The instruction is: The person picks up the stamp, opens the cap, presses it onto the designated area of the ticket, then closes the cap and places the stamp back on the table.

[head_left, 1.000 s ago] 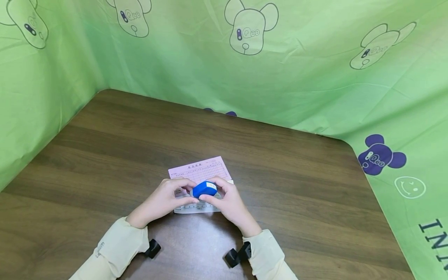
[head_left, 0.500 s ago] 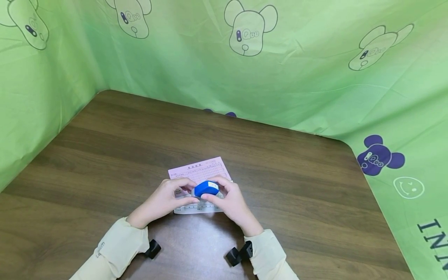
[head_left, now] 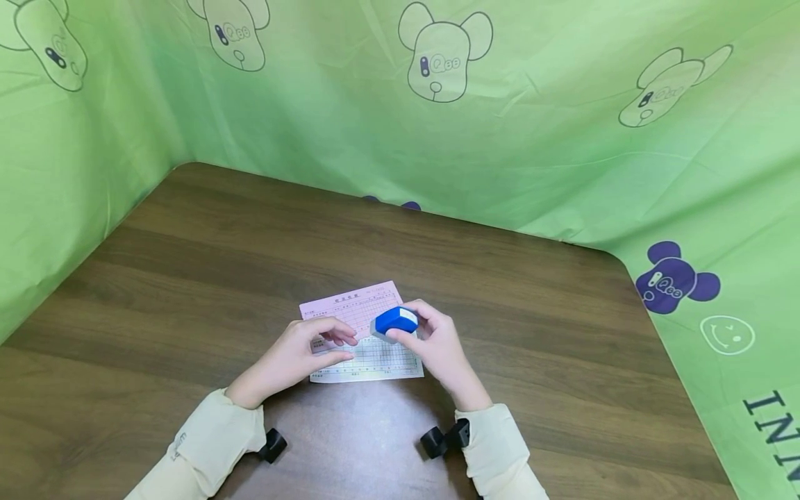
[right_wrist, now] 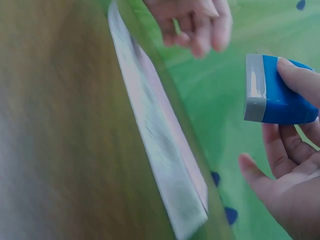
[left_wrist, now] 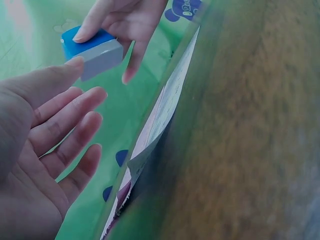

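Note:
A blue stamp with a translucent grey cap and a white label on its other end is held above the papers. My right hand pinches its blue body between thumb and fingers. To the left, my left hand hangs over the papers' left side, fingers loosely bent and apart from the stamp in the head view. Beneath both hands lie a pink printed form and a whitish gridded form overlapping its near part. The left hand covers some of their left side.
The brown wooden table spreads around the papers. Green printed cloth stands along its back and sides. A black wrist camera sits on the left sleeve, another camera on the right.
Both hands had been at the stamp. The left hand has let go and stays in place. The right hand has carried the stamp rightward and slightly away, baring more of the whitish form.

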The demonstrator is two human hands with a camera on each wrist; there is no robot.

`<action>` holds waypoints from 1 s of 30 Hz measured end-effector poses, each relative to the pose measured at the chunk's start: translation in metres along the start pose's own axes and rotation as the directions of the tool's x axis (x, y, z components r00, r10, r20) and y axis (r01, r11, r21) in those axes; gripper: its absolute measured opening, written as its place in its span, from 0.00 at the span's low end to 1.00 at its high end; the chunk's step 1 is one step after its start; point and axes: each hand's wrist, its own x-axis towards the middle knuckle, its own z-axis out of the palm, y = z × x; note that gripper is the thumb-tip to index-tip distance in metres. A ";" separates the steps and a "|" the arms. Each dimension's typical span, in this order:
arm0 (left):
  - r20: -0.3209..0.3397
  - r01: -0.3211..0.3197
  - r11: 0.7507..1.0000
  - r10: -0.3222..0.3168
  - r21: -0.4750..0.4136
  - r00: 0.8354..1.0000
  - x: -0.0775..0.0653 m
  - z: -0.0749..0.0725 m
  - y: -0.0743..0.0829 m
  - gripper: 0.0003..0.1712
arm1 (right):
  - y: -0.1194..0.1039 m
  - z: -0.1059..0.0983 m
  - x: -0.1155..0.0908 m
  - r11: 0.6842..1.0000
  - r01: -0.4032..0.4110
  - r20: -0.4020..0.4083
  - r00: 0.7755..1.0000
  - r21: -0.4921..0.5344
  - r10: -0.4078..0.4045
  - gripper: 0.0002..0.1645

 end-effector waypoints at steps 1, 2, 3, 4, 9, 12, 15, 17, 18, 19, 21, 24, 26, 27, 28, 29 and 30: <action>0.002 0.004 1.000 -0.004 -0.002 1.000 0.000 0.000 0.000 0.12 | 0.000 -0.004 0.001 1.000 -0.020 -0.019 1.000 -0.004 0.020 0.20; 0.003 0.010 1.000 -0.010 -0.002 1.000 0.000 0.000 0.000 0.12 | 0.001 -0.008 0.002 0.999 -0.042 -0.038 0.998 -0.007 0.042 0.20; 0.004 0.014 1.000 -0.014 0.000 1.000 0.000 0.000 0.000 0.12 | 0.002 -0.012 0.003 0.998 -0.063 -0.056 0.997 -0.017 0.062 0.20; 0.006 0.017 1.000 -0.017 0.002 1.000 0.000 0.000 0.000 0.11 | 0.003 -0.017 0.003 0.996 -0.082 -0.072 0.994 -0.028 0.080 0.20; 0.004 0.018 1.000 -0.018 0.008 1.000 -0.001 0.000 0.001 0.10 | 0.009 -0.039 0.005 0.978 -0.165 -0.128 0.981 -0.130 0.149 0.21; 0.005 0.023 1.000 -0.023 0.007 1.000 -0.001 0.000 0.001 0.09 | 0.013 -0.050 0.005 0.960 -0.192 -0.143 0.976 -0.202 0.165 0.22; 0.009 0.025 1.000 -0.025 0.007 1.000 -0.001 0.001 0.001 0.09 | 0.017 -0.058 0.005 0.941 -0.217 -0.153 0.971 -0.260 0.182 0.23; 0.008 0.024 1.000 -0.024 0.010 1.000 -0.001 0.001 0.002 0.09 | 0.019 -0.063 0.005 0.927 -0.235 -0.159 0.968 -0.291 0.195 0.23; 0.007 0.022 1.000 -0.022 0.011 1.000 -0.001 0.001 0.002 0.09 | 0.020 -0.065 0.005 0.919 -0.243 -0.161 0.966 -0.311 0.201 0.23; 0.005 0.020 1.000 -0.020 0.014 1.000 -0.001 0.000 0.002 0.09 | 0.021 -0.067 0.005 0.910 -0.248 -0.162 0.965 -0.332 0.204 0.23; 0.000 0.015 1.000 -0.015 0.018 1.000 -0.001 0.000 0.003 0.09 | 0.022 -0.071 0.004 0.889 -0.259 -0.164 0.964 -0.378 0.211 0.22; -0.004 0.010 1.000 -0.010 0.018 1.000 -0.001 0.000 0.003 0.09 | 0.024 -0.077 0.004 0.851 -0.266 -0.165 0.963 -0.453 0.213 0.22; -0.003 0.009 1.000 -0.009 0.017 1.000 -0.001 0.000 0.002 0.09 | 0.025 -0.081 0.003 0.825 -0.272 -0.167 0.962 -0.495 0.217 0.22; -0.002 0.009 1.000 -0.009 0.016 1.000 -0.001 0.000 0.002 0.09 | 0.025 -0.082 0.003 0.813 -0.274 -0.170 0.961 -0.513 0.216 0.22; -0.001 0.010 1.000 -0.010 0.014 1.000 -0.001 0.000 0.002 0.09 | 0.026 -0.084 0.002 0.802 -0.275 -0.171 0.961 -0.530 0.217 0.22; -0.001 0.010 1.000 -0.010 0.013 1.000 -0.001 0.001 0.002 0.09 | 0.026 -0.085 0.002 0.793 -0.277 -0.173 0.961 -0.543 0.217 0.22; 0.001 0.012 1.000 -0.012 0.013 1.000 -0.001 0.001 0.002 0.09 | 0.026 -0.086 0.002 0.784 -0.278 -0.173 0.961 -0.555 0.217 0.22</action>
